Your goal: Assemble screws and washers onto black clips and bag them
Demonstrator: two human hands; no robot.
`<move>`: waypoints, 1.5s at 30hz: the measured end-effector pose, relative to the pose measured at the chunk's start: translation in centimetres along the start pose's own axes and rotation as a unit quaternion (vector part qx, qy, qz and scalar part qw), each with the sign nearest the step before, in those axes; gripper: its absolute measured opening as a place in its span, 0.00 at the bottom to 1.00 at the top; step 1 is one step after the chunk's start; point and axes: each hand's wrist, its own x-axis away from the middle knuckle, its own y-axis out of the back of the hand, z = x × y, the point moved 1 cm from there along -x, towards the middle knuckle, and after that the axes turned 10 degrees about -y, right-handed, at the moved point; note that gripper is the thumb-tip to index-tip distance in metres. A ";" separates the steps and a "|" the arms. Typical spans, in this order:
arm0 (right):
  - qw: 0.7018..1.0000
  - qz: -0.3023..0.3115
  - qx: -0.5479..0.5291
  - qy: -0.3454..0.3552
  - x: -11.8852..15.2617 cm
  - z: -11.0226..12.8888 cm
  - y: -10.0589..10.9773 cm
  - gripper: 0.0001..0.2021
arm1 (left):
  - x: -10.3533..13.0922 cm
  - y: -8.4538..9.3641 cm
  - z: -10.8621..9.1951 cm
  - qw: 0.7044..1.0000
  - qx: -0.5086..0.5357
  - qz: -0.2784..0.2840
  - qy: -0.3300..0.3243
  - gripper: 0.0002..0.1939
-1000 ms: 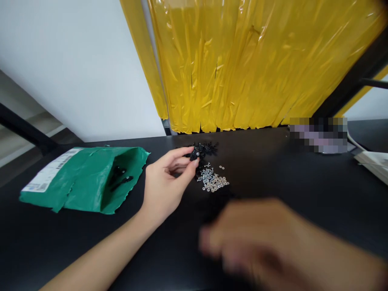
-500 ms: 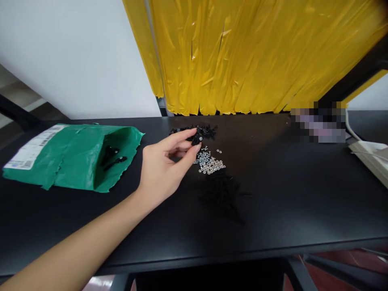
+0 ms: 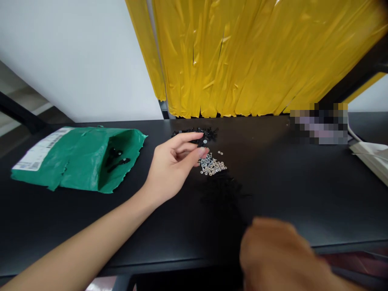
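Note:
My left hand [image 3: 174, 165] pinches a small black part [image 3: 201, 142] with a pale round spot on it, above the small hardware. Behind it lies a pile of black pieces [image 3: 210, 132]. Just right of and below the fingertips are silver screws [image 3: 207, 161] and a cluster of small washers [image 3: 215, 168], with two washers apart from the rest. A heap of dark pieces [image 3: 222, 192] lies nearer the front. My right hand [image 3: 275, 250] is at the lower right, blurred by motion, its fingers not readable.
An opened green bag [image 3: 75, 157] with black parts inside lies on the left of the black table [image 3: 287, 194]. Yellow plastic sheeting [image 3: 242, 56] hangs behind. A white object with a cable [image 3: 371, 157] sits at the right edge, near a pixelated patch.
My right hand has come into view at the lower right. My left hand, still holding the black part, appears slightly further right, and the view has shifted a little.

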 end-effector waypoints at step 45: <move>0.806 0.140 -0.546 -0.183 -9.1 -5.1 1.2 0.06 | 0.5 -0.1 -1.3 0.993 0.078 0.078 0.038 0.03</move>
